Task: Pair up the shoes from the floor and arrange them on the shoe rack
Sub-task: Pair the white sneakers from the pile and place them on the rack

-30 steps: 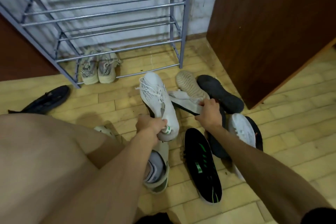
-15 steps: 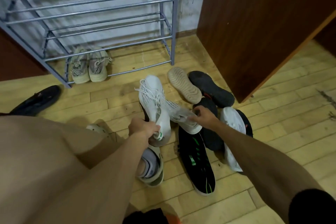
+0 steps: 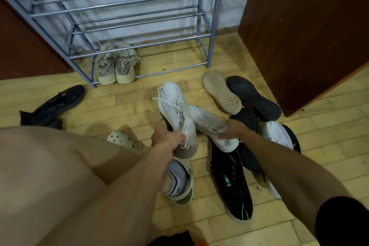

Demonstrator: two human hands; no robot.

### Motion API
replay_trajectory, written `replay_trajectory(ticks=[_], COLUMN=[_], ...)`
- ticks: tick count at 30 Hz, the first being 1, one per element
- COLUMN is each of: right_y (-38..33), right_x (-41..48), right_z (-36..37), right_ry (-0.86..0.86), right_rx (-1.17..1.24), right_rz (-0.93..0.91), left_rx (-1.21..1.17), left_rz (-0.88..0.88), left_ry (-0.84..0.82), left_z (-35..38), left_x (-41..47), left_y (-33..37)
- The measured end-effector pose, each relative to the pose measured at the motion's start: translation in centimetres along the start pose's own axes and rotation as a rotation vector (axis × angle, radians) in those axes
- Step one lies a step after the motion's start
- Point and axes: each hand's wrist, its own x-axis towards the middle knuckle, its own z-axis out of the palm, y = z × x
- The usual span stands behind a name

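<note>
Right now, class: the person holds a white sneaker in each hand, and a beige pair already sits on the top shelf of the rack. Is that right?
Not quite. The beige pair sits on the bottom shelf of the rack, not the top, as the head view shows. The rest holds: the left hand and right hand each hold a white sneaker.

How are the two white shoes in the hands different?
The left hand holds one white shoe top up, so its laces show. The right hand holds the other white shoe tilted on its side, laces hidden. Both are white and dotted, with green heel marks, each held at the heel.
</note>
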Motion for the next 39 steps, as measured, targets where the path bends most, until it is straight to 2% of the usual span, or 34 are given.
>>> replay_trajectory(ticks=[3, 9, 14, 21, 27, 31, 35, 39], right_y=[-0.1, -0.7, -1.0, -2.0, -4.7, -7.3, -10.6, -13.8], right_x=[-0.8, -3.3, -4.6, -3.6, 0.5, 4.7, 9.4, 13.9], right_z=[-0.7, 1.1, 0.6, -5.4, -9.2, -10.6, -11.2, -11.9], right_ry=[-0.103, -0.323, -0.210, 0.040, 0.137, 0.123, 0.141, 0.238], right_rx=[0.254, 0.343, 0.503, 0.658, 0.719, 0.746, 0.800, 0.757], right_rz=[0.093, 0.225, 0.170, -0.067, -0.083, -0.092, -0.099, -0.152], left_rx=[0.000, 0.017, 0.170, 0.138, -0.029, -0.152, -0.234, -0.250], left_rz=[0.020, 0.033, 0.063, 0.094, 0.061, -0.008, -0.012, -0.004], left_ry=[-0.007, -0.020, 0.038, 0.028, -0.016, -0.164, -0.049, -0.055], left_z=[0.0, 0.2, -0.7, 0.2, 1.2, 1.8, 1.4, 1.5], left_x=[-0.4, -1.1, -0.8, 1.9, 7.2, 12.0, 17.8, 22.4], left_y=[0.1, 0.2, 1.4, 5.1, 9.1, 12.5, 15.4, 17.8])
